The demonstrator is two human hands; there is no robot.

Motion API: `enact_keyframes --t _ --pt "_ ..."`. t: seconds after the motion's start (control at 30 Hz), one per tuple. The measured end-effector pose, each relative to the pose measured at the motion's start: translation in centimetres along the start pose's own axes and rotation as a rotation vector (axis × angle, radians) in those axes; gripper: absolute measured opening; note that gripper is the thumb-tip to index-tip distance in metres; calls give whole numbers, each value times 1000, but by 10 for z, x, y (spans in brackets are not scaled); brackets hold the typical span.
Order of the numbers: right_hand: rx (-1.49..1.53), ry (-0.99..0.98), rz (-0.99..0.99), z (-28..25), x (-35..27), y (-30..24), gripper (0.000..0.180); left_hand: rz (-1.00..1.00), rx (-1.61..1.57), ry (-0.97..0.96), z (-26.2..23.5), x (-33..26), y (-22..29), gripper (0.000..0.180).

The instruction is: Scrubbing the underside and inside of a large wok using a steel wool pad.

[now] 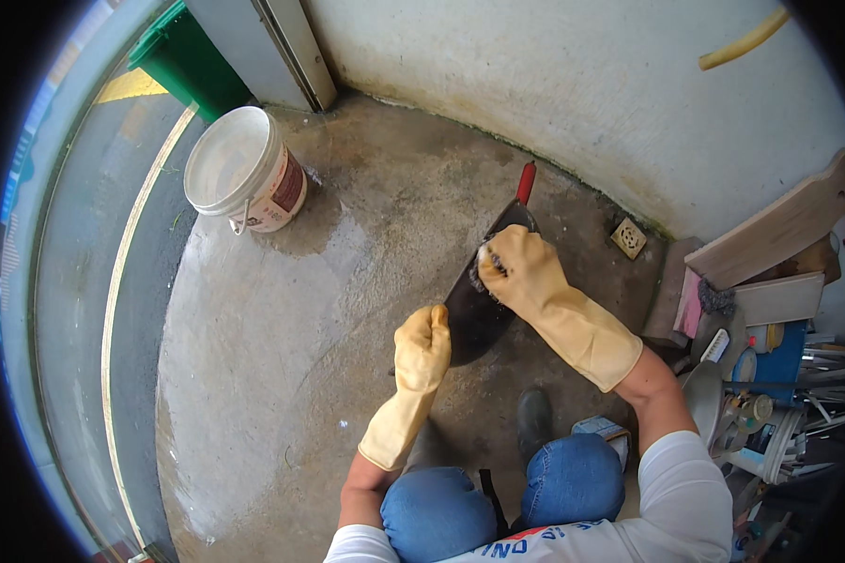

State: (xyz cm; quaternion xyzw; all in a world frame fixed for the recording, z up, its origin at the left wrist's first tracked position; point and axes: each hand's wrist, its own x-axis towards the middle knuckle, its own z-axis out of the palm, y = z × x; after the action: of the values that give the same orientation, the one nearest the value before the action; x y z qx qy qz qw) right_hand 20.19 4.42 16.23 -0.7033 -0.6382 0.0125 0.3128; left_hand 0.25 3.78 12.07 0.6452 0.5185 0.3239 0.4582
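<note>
A dark wok [480, 330] with a red handle [527, 182] is tilted on its side above the wet concrete floor, the handle pointing away from me. My left hand [422, 351], in a cream rubber glove, is closed on the wok's near left edge. Inside the wok, my right hand [519, 267], gloved the same way, is closed on a grey wiry scouring pad [476, 275]. Most of the pad is hidden by the fingers. My knees and boots are just below the wok.
A white bucket [227, 155] with a wire handle stands far left on the concrete. Behind it is a green bin [190, 64]. A floor drain [628, 238] lies near the wall. Wooden boards [777, 228], a brush [715, 345] and piled utensils crowd the right side.
</note>
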Motion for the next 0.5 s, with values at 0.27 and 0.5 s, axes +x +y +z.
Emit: enact_keyframes --t 0.27,0.5 --pt "10 -139 566 -12 31 37 30 -39 35 -38 0 -3 0 27" --pt "22 -118 222 -1 28 32 32 -1 56 -5 -7 1 -12 38"
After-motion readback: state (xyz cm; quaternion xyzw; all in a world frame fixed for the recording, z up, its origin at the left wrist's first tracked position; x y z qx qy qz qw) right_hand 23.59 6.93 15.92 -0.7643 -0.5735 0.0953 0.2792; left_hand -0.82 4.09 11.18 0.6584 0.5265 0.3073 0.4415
